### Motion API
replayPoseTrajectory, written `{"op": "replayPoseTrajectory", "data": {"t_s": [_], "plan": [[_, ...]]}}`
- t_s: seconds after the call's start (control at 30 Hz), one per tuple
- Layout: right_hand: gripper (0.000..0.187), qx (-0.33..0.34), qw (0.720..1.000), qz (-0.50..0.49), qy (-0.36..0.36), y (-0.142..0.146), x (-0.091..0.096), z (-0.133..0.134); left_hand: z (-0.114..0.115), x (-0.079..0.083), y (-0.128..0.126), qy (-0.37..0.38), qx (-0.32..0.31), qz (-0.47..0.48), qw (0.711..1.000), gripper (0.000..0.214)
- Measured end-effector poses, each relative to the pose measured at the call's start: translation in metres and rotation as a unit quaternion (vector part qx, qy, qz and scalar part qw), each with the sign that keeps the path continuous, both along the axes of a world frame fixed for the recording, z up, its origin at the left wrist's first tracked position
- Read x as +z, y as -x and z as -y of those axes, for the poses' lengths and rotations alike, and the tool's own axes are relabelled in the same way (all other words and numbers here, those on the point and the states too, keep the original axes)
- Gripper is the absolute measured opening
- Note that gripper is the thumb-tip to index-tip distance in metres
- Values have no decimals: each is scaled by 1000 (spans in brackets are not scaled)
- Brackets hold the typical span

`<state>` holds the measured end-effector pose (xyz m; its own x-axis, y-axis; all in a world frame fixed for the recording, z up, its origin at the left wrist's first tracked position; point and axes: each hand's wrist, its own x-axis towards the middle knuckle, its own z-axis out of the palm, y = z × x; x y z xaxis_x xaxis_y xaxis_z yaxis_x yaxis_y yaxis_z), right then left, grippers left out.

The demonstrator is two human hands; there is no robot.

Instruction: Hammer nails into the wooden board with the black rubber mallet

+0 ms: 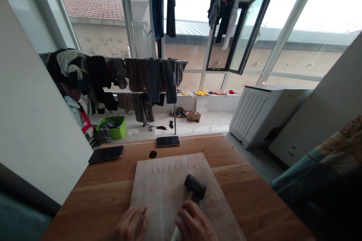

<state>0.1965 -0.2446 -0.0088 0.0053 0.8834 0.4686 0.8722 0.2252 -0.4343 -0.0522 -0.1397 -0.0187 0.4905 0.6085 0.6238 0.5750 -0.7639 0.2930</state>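
Note:
My right hand (195, 220) is wrapped round the pale handle of a rubber mallet (195, 186). The mallet's black head lies over a pale wooden board (164, 192). At the board's left front edge is my left hand (131, 224), its fingers curled together; whatever they may hold is hidden. Toward the far side of the board, several thin nails (175, 166) stand upright in a row. The board lies on a brown wooden table (104, 188).
Two dark phones, one at the left edge (106, 154) and one at the far edge (167, 141), lie on the table near a round hole (152, 154). Beyond stand a laundry rack (174, 118), a green basket (120, 130) and a white cabinet (249, 116). A curtain (319, 158) hangs right.

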Motion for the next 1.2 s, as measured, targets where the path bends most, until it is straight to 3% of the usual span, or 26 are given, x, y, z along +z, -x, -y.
{"op": "replayPoseTrajectory", "data": {"t_s": [0.2, 0.33, 0.43, 0.53, 0.6, 0.67, 0.8, 0.93, 1.07, 1.2], "plan": [[11, -53, 998, -39, -5, -24, -7, 4, -37, 32, -27, 192, 42, 68, 978, 27], [19, -95, 994, -52, 4, -49, 2, 9, -69, 35, -42, 296, 31, 144, 944, 36], [21, -93, 993, -57, 53, -59, 21, 3, -92, 28, -57, 391, 3, 229, 891, 47], [18, -121, 988, -82, 42, -69, 40, -21, -108, 18, -73, 462, -14, 290, 838, 51], [23, -144, 981, -125, 20, -82, 51, -46, -113, 14, -81, 479, -21, 304, 823, 52], [31, -155, 969, -189, 45, -98, 60, -76, -115, 16, -85, 485, -25, 314, 816, 53], [44, -95, 952, -246, 154, -124, 65, -122, -116, 31, -83, 463, -11, 324, 825, 48], [51, -33, 935, -266, 230, -130, 58, -140, -114, 47, -81, 435, -44, 268, 859, 41], [56, -42, 939, -255, 228, -128, 59, -143, -108, 52, -90, 427, -66, 140, 891, 33], [44, -54, 958, -198, 198, -122, 64, -143, -105, 53, -96, 423, -51, 128, 896, 30]]}}
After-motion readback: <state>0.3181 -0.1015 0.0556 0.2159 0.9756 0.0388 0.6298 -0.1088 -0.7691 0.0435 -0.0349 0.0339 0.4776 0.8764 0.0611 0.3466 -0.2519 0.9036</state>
